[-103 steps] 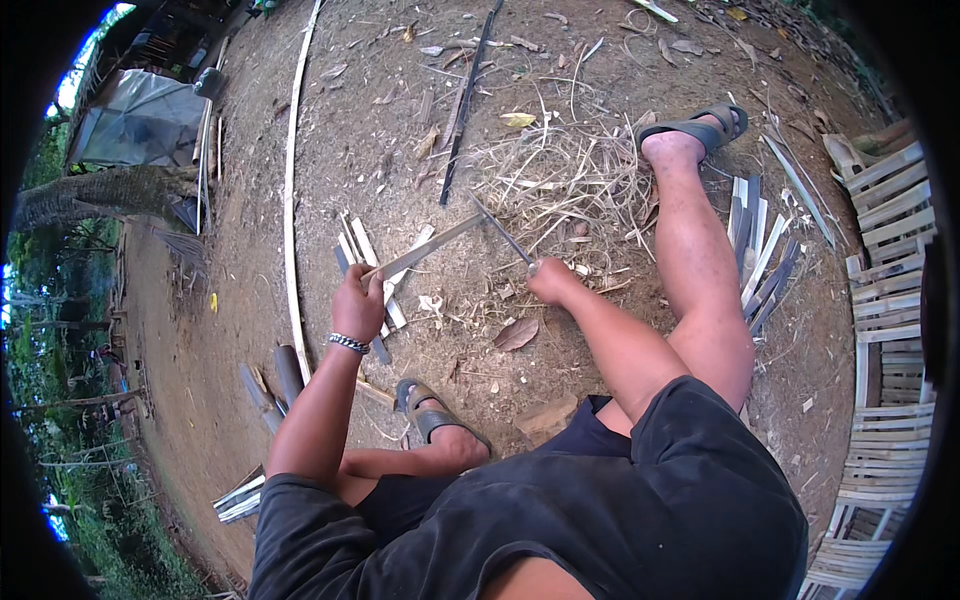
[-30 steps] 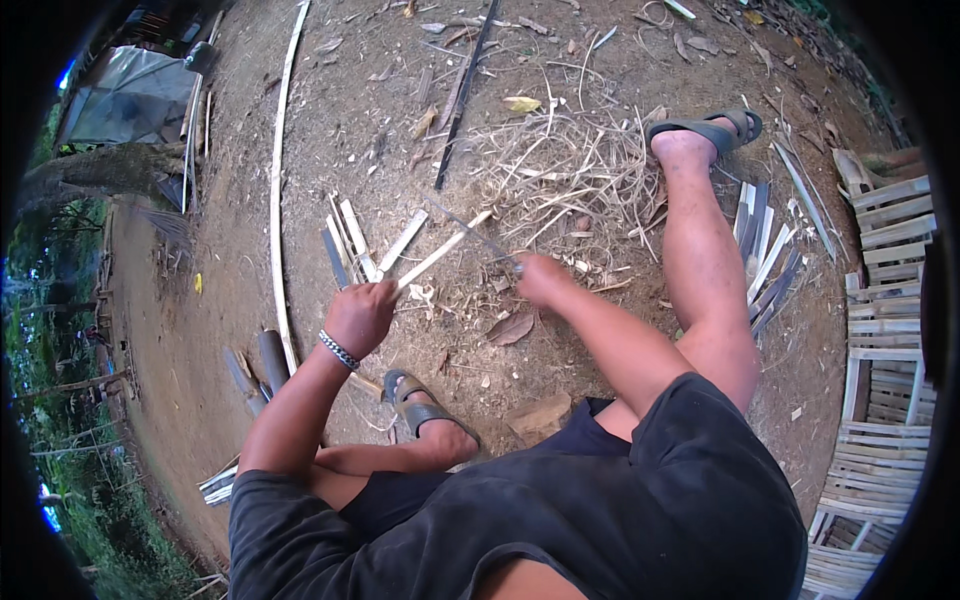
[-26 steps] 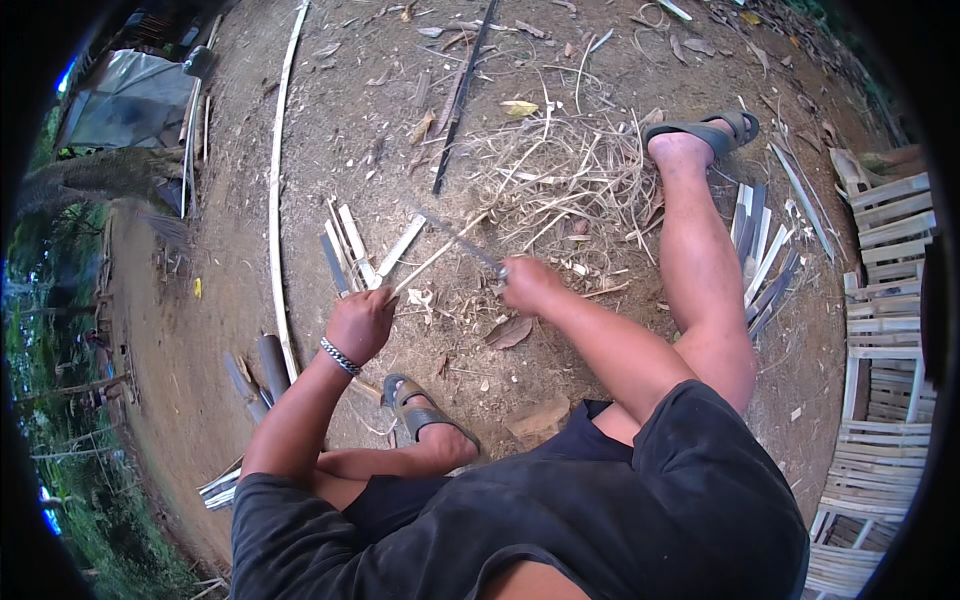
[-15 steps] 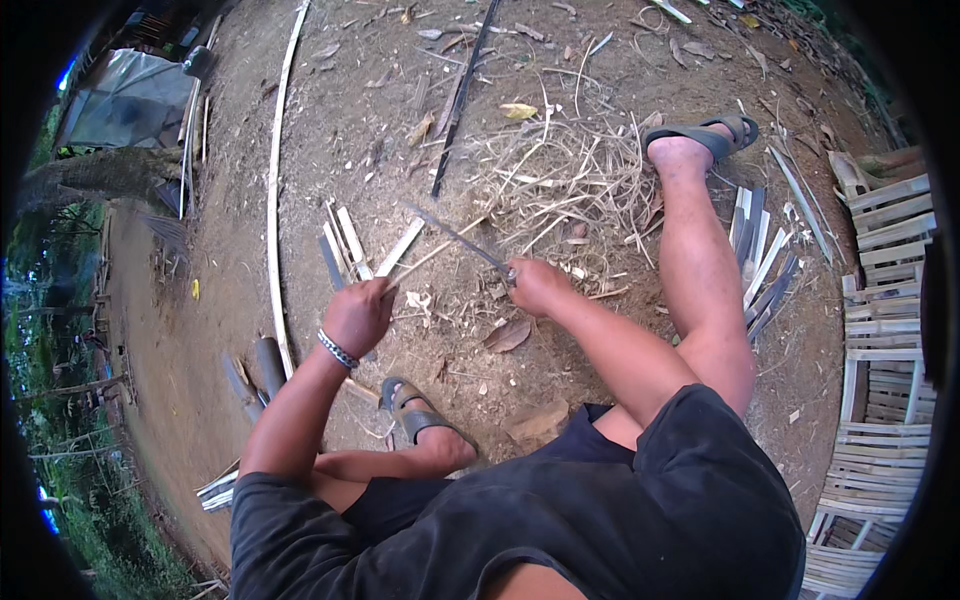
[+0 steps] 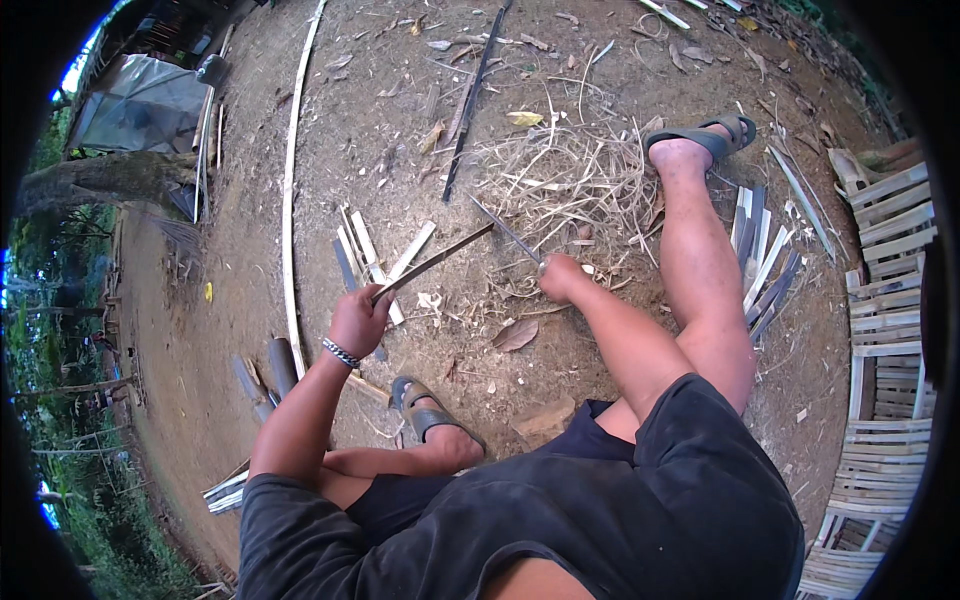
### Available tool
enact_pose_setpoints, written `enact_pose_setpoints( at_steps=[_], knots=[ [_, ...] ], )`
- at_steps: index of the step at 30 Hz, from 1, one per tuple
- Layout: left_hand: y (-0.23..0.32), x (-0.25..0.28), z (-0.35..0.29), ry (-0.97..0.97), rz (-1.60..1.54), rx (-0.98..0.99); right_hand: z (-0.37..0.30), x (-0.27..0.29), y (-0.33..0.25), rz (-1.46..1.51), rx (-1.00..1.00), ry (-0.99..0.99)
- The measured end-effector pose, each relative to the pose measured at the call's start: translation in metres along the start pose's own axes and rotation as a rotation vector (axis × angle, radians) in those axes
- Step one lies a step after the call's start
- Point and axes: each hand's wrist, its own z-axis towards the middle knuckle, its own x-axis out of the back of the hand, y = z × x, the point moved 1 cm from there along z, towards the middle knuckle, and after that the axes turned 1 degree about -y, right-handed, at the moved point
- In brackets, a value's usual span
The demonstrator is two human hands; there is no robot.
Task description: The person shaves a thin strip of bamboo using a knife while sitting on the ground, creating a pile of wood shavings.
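Note:
My left hand (image 5: 361, 318) grips the near end of a thin bamboo strip (image 5: 436, 262), its dark face showing, which slants up to the right. In my right hand (image 5: 563, 279) is a knife (image 5: 508, 231), its narrow blade pointing up and left. Blade and strip come close near the strip's far end; whether they touch I cannot tell. Beyond the left hand lie several split bamboo pieces (image 5: 362, 244), some pale, some dark. A heap of curly bamboo shavings (image 5: 580, 175) spreads on the ground past the knife.
More bamboo splits (image 5: 763, 255) lie beside my outstretched right leg. A long pale pole (image 5: 290, 190) and a dark strip (image 5: 474, 100) rest on the dirt. Slatted bamboo furniture (image 5: 885, 420) stands at the right edge. Dark bamboo sections (image 5: 283, 366) lie left of my sandalled left foot.
The bamboo strip has been turned, from a pale face to a dark one. My right hand with the knife has shifted right and slightly back.

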Motion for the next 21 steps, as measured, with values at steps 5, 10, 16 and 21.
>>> enact_pose_setpoints(
  at_steps=[5,10,16,21],
  knots=[
    [-0.003,-0.005,-0.006,-0.022,-0.051,0.204,-0.06,0.037,-0.074,0.043,-0.018,-0.137],
    [-0.002,-0.005,-0.004,0.014,-0.067,0.176,-0.098,0.033,-0.145,0.03,0.295,-0.239],
    [0.021,-0.006,-0.002,0.054,0.001,0.1,-0.078,0.03,-0.117,0.115,0.252,-0.184],
    [0.011,-0.003,0.0,0.073,0.033,0.096,-0.102,0.033,-0.152,0.007,0.334,-0.154]
  ],
)
